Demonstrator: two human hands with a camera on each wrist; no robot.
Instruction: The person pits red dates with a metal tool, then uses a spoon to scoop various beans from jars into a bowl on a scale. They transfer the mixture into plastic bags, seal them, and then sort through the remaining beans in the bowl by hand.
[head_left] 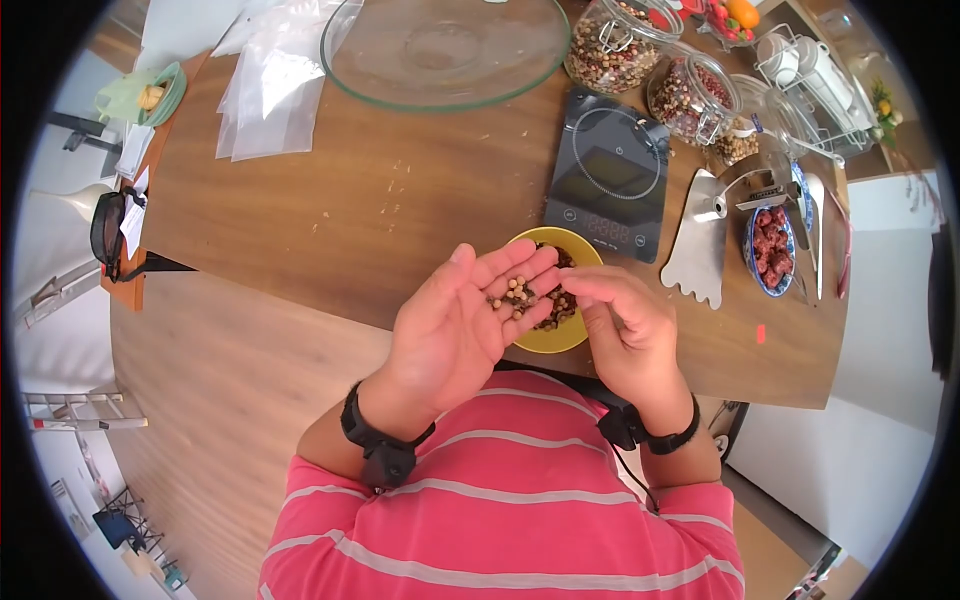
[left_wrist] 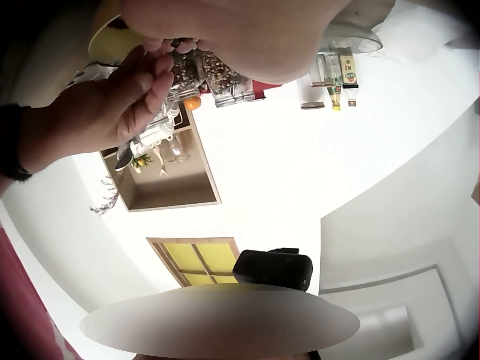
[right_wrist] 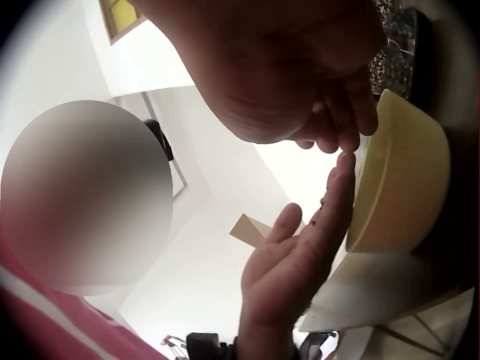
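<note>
Palm up, the left hand (head_left: pixel 440 325) lies flat over the left part of a yellow bowl (head_left: pixel 553 346), with a few pale and dark peppercorns (head_left: pixel 516 294) on its fingers. The right hand (head_left: pixel 632 335) is at the bowl's right side, fingers bent toward the left fingertips; whether it pinches anything is hidden. Dark peppercorns show inside the bowl between the hands. In the right wrist view the right hand's fingertips meet the left hand's (right_wrist: pixel 300 259) beside the bowl (right_wrist: pixel 409 180).
A black scale (head_left: pixel 610 175) lies behind the bowl, with jars of peppercorns (head_left: pixel 615 50) beyond it. To the right are a metal scraper (head_left: pixel 697 240) and a small dish of dark red pieces (head_left: pixel 770 255). A glass plate (head_left: pixel 445 104) and plastic bags (head_left: pixel 270 100) lie at the back.
</note>
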